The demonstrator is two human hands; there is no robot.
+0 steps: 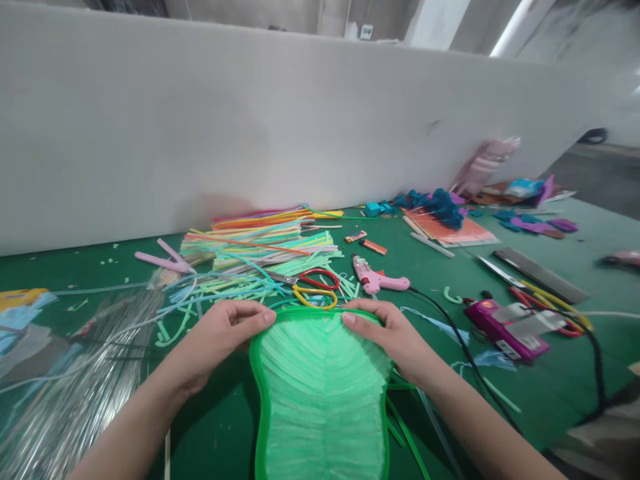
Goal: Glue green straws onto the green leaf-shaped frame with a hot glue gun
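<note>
A large light green sheet (325, 393) with a darker green raised rim stands out at the bottom centre, its lower end cut off by the view. My left hand (237, 330) pinches its upper left corner between thumb and fingers. At the top edge, right of centre, my right hand (377, 327) grips the rim, thumb on the near face and fingers behind. Just beyond the sheet lie scissors with red and yellow handles (315, 298). A pink glue gun (377, 277) rests beyond my right hand.
Colourful pipe cleaners (260, 247) lie in a pile on the green table (210, 427). Clear plastic strips (85, 387) cover the left. At right are a purple power strip (505, 330), black cable and second scissors (505, 273). A white panel (280, 120) rises behind.
</note>
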